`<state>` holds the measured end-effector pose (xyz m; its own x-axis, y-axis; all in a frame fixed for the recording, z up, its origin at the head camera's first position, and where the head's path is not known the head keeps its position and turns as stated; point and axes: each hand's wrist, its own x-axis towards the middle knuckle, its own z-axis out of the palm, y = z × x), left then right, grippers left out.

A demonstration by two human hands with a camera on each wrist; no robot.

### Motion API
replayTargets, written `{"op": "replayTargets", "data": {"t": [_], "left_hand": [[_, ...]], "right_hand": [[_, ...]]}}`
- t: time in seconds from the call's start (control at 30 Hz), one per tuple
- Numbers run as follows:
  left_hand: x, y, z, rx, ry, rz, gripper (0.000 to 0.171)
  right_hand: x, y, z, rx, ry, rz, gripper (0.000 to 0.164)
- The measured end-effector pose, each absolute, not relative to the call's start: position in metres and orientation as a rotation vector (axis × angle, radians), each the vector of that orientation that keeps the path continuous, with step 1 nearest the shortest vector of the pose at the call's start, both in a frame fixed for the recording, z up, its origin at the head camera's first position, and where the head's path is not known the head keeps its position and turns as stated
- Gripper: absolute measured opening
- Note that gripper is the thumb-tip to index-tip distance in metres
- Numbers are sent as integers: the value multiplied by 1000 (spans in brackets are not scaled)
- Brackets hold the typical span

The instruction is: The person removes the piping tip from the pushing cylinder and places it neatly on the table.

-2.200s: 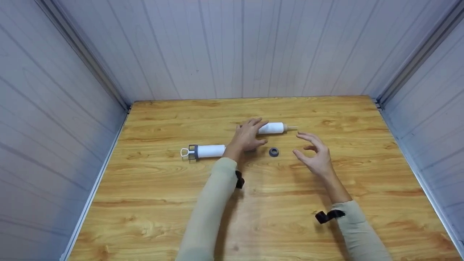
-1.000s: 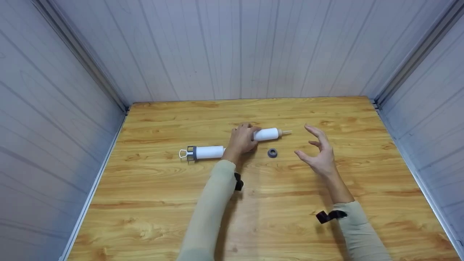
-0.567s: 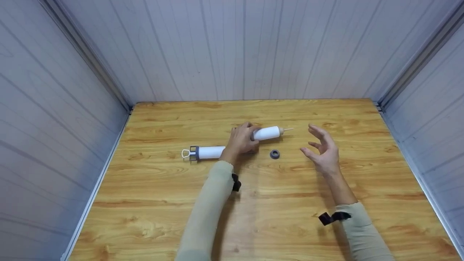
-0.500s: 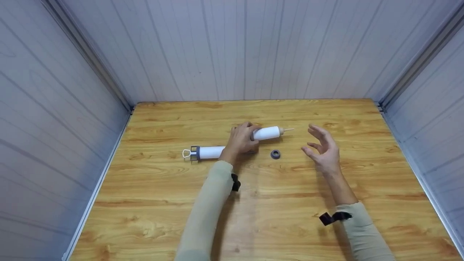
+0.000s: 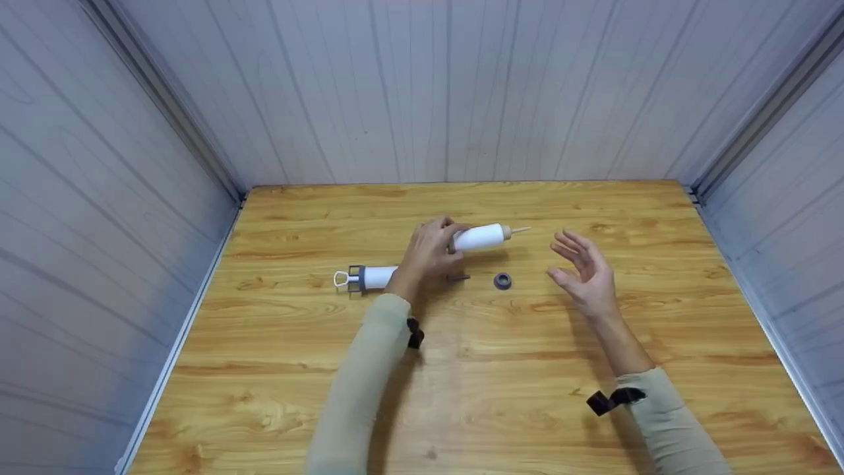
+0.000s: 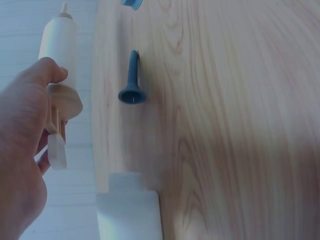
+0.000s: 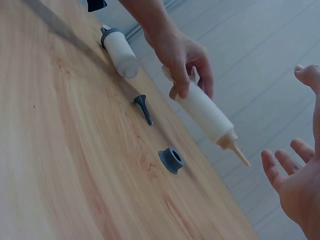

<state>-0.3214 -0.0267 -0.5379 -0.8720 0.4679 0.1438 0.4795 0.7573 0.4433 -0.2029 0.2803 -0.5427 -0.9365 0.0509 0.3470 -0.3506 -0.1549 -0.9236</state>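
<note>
A large white syringe (image 5: 480, 237) with a beige collar and thin nozzle is gripped at its rear end by my left hand (image 5: 428, 247). In the right wrist view this syringe (image 7: 205, 112) hangs above the table, nozzle pointing away from the left hand. The left wrist view shows the thumb on the barrel just ahead of the beige flange, with the plunger handle beneath the palm. My right hand (image 5: 589, 280) holds nothing; its fingers curve loosely, apart from the nozzle tip. Below lie a dark grey funnel-shaped nozzle (image 6: 132, 75) and a dark grey ring collar (image 5: 502, 281).
A second white syringe (image 5: 379, 277) with a grey end and loop handle lies on the wooden table (image 5: 501, 396), partly behind the left forearm. Pale panelled walls (image 5: 409, 92) stand behind and at both sides.
My left hand has closed on the white syringe, raised it and drawn it slightly left, uncovering the grey nozzle. The right hand has moved a little right, away from the ring collar.
</note>
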Motion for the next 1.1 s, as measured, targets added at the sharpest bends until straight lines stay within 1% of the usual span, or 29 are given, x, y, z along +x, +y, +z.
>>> {"op": "replayTargets", "data": {"t": [0.4,0.6,0.83,1.1], "left_hand": [[-316,-47,-529,-852,-2806,-714,48],[-310,-60,-523,-885,-2746,-747,49],[-303,-76,-518,-960,-2613,-726,45],[-291,-89,-510,-971,-2556,-694,46]], "right_hand": [[-202,278,-544,334,-1930,2139,69],[-202,275,-544,353,-1942,2143,70],[-201,269,-543,360,-1964,2158,72],[-201,262,-541,389,-1965,2176,71]]}}
